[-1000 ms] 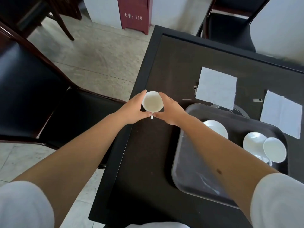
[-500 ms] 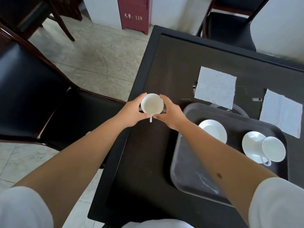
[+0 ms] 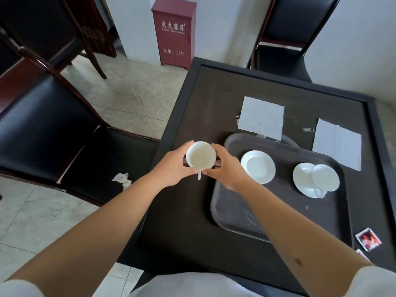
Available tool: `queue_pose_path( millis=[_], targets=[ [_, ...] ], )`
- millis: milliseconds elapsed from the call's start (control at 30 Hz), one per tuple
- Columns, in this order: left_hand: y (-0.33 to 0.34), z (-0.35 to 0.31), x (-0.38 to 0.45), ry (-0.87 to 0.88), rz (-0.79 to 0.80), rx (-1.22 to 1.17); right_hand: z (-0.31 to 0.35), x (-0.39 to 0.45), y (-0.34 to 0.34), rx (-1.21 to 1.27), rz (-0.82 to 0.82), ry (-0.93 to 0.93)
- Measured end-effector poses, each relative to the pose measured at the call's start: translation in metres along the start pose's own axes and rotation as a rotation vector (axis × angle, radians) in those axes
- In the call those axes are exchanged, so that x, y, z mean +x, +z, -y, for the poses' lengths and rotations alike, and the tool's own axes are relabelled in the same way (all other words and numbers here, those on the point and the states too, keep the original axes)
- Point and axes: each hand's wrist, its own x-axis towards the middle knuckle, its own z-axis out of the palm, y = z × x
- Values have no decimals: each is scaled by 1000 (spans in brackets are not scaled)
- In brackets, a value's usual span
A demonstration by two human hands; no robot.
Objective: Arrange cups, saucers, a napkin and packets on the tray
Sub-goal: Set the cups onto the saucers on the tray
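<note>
White cup (image 3: 201, 155), cradled between my two hands above the dark table (image 3: 192, 221), just left of the tray (image 3: 278, 211); its mouth faces up and its handle points back toward me. My left hand (image 3: 171, 168) curls against the cup's left wall, my right hand (image 3: 227, 168) against its right wall, thumbs nearly meeting beside the handle. The cup looks like glazed ceramic: stiff, smooth, probably slippery, and liable to chip if knocked against other crockery. I judge the two-sided hold on the body secure; the handle would suit a one-handed hold. On the tray, an empty saucer (image 3: 258, 166) lies nearest my right hand, the likely seat for this cup. Farther right, a second saucer (image 3: 304, 179) carries a second cup (image 3: 325, 177), which sits off-centre on it. Two napkins lie on the table beyond the tray, the near napkin (image 3: 261, 116) just touching the tray's far rim in this view, the far napkin (image 3: 337, 144) beside the right corner. A packet (image 3: 368, 239) lies at the table's right edge, off the tray
</note>
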Motion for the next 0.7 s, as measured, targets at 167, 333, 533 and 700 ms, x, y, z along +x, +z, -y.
queue_pose_path(
  millis=[167, 333, 533, 700],
  targets=[
    [33, -25, -34, 23, -7, 30, -8, -53, -18, -33, -30, 7],
    [65, -55, -56, 51, 14, 5, -20, -99, -42, -67, -76, -21],
    [102, -93, -66, 106, 68, 3, -36, -146, -75, -88, -136, -31],
    [132, -115, -66, 120, 85, 13, -54, -171, -98, -86, -167, 6]
  ],
)
